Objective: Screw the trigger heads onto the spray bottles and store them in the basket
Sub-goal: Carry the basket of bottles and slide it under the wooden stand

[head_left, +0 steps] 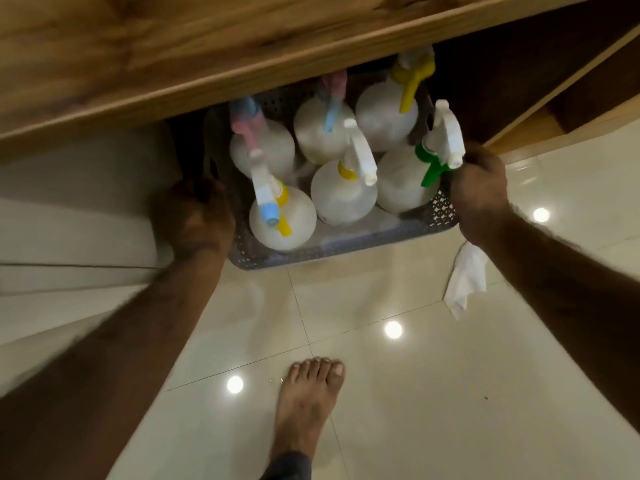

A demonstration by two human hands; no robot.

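Observation:
A grey perforated basket [346, 249] sits on the tiled floor, partly under a wooden shelf. Inside stand several translucent white spray bottles, each with a trigger head on top: one with a yellow and blue head [282, 221] at the front left, one with a white and yellow head [343, 195] in the middle, one with a green and white head [401, 181] at the right. Further bottles stand behind. My left hand [195, 216] grips the basket's left side. My right hand [479, 188] grips its right rim.
A wooden shelf board [207, 60] overhangs the basket's back half, with a dark open compartment [519, 74] to the right. A crumpled white tissue [465, 278] lies on the floor at the right. A bare foot [310, 400] stands in front. A white surface [69, 220] borders the left.

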